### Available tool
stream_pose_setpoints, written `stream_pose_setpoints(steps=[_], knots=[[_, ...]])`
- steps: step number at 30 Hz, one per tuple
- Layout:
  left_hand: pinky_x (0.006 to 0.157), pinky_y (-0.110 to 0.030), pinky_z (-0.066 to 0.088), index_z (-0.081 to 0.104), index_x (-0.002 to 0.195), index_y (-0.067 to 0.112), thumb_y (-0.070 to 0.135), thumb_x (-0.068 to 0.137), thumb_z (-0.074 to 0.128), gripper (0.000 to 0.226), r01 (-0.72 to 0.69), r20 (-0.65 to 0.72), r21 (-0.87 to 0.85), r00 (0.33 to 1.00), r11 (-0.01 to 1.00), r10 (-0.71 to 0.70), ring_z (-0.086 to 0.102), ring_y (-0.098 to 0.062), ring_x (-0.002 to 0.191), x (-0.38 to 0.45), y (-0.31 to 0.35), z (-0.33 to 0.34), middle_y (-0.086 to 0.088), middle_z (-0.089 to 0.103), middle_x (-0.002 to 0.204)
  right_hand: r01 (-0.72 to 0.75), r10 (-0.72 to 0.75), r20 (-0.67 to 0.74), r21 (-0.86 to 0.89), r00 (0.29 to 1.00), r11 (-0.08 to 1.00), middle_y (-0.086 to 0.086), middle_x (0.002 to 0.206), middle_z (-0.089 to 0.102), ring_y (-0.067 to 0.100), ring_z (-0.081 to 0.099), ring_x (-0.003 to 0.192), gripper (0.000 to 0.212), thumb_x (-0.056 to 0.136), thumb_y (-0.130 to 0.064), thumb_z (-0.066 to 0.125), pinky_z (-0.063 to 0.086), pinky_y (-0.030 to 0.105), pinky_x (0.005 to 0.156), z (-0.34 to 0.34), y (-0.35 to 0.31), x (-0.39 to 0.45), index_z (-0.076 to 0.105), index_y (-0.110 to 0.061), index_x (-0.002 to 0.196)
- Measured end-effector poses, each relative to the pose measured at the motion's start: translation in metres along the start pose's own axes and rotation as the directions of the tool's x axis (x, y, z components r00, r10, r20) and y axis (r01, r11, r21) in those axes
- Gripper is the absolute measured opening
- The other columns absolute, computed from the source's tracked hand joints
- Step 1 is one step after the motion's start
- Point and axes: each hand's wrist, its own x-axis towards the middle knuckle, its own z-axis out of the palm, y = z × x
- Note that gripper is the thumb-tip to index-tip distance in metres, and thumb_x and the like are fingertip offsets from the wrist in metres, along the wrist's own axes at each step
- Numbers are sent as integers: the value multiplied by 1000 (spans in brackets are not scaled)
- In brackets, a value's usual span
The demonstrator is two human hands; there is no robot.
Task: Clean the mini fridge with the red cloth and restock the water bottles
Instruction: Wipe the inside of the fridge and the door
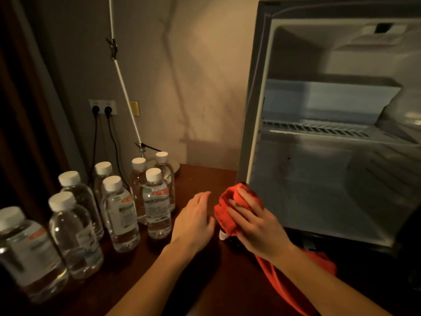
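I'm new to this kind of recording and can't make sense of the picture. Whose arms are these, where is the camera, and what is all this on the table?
There is no machine here: a person wears a camera on the head, so you look down along their own two arms. The right hand grips a bunched red cloth just in front of the mini fridge, whose door is open; its shelves look bare. The left hand is open, fingers relaxed, low over the dark wooden table, holding nothing. On the table to the left stand eight water bottles with white caps, all upright and outside the fridge. Behind them are a wall socket with two black plugs, and a thin white lamp stem.
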Motion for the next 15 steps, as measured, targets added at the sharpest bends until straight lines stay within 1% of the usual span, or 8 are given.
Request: stream_pose_setpoints(steps=[1, 2, 4, 6, 8, 10, 13, 15], knots=[[104, -29, 40, 29, 150, 21, 26, 92, 53, 63, -6, -8, -10, 1000, 1000, 6, 41, -14, 135, 0, -1, 0, 5, 36, 151, 9, -9, -19, 1, 1000, 1000, 3, 137, 57, 25, 26, 145, 43, 95, -32, 48, 48, 42, 97, 0, -1, -2, 58, -13, 132], [104, -29, 40, 30, 149, 21, 26, 92, 52, 62, -14, -12, -21, 1000, 1000, 13, 42, -14, 134, 0, 0, 1, 4, 37, 151, 23, -23, -20, -11, 1000, 1000, 4, 134, 59, 25, 28, 144, 42, 95, -32, 47, 47, 43, 98, 0, -2, -3, 61, -11, 129], [102, -29, 41, 32, 148, 21, 28, 93, 51, 59, -21, -15, -43, 1000, 999, 20, 42, -14, 134, -1, 2, 3, 4, 39, 149, 70, -68, 36, -60, 997, 996, 6, 133, 60, 24, 26, 145, 44, 87, -30, 56, 44, 46, 101, -1, 1, -2, 62, -9, 126], [101, -29, 41, 33, 147, 20, 31, 94, 51, 57, -24, -19, -60, 1000, 998, 23, 43, -13, 133, -1, 5, 5, 4, 40, 147, 153, -146, 66, -130, 987, 980, 8, 131, 60, 26, 28, 144, 44, 84, -25, 59, 42, 47, 104, -3, 7, -1, 62, -9, 124], [101, -29, 41, 34, 147, 20, 31, 94, 51, 57, -29, -8, -63, 1000, 998, 29, 43, -14, 132, -1, 7, 7, 4, 41, 146, 234, -231, 41, -198, 972, 952, 9, 127, 63, 28, 34, 141, 31, 90, -17, 52, 46, 45, 99, -5, 16, 3, 65, -9, 117], [102, -29, 41, 34, 146, 21, 29, 93, 51, 57, -37, 6, -55, 999, 998, 37, 43, -14, 132, -1, 7, 8, 4, 41, 145, 278, -284, 6, -236, 959, 931, 7, 124, 65, 28, 40, 137, 26, 95, -14, 45, 49, 40, 93, -13, 24, 11, 69, -11, 105], [98, -31, 45, 37, 141, 25, 30, 91, 53, 53, -47, 15, -70, 999, 996, 48, 47, -15, 126, -1, 10, 7, 6, 44, 139, 245, -276, -88, -260, 957, 934, 7, 119, 68, 28, 44, 135, 25, 96, -15, 48, 46, 39, 90, -36, 38, 31, 71, -7, 102], [96, -33, 46, 38, 138, 25, 29, 89, 54, 52, -51, 19, -72, 998, 996, 52, 49, -16, 123, 1, 15, 4, 5, 46, 136, 160, -213, -184, -268, 959, 950, 7, 118, 68, 29, 42, 136, 21, 94, -16, 56, 47, 40, 92, -59, 49, 52, 71, -6, 104]])
